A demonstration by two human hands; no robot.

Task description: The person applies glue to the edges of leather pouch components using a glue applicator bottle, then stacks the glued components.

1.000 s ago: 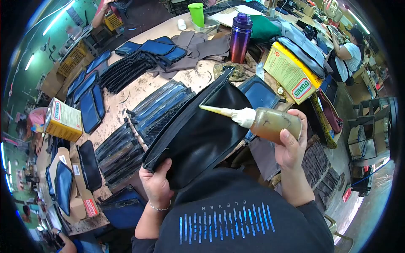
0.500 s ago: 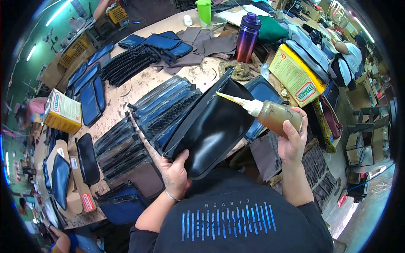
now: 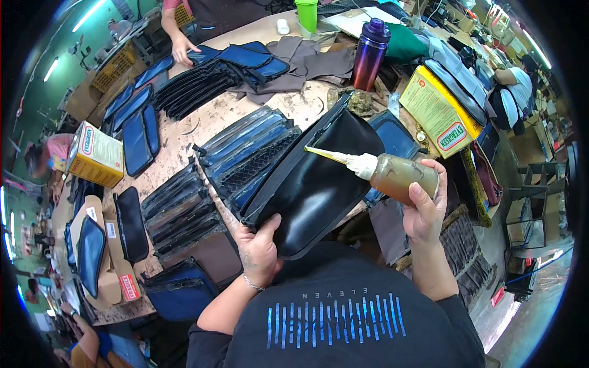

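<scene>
The left hand (image 3: 258,248) pinches the black pouch (image 3: 325,184) at eight o'clock; the right hand (image 3: 426,211), toward four, grips a nozzled bottle (image 3: 402,178).

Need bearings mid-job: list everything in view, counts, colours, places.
Squeeze bottle: 1, brownish, right foreground
Pouch: 1, black, centre
Tins: 2, yellow-white, left and right
Tumbler: 1, purple-red, beyond pouch
Cup: 1, green, far side
Jar: 1, white, beside cup
Panels: many, blue/black, across table
Cloth pieces: several, grey-brown, far side
Boxes: several, brown, left and right
Other people: several, mixed clothing, background
Left hand: 1, bare, on pouch
Right hand: 1, bare, around bottle
</scene>
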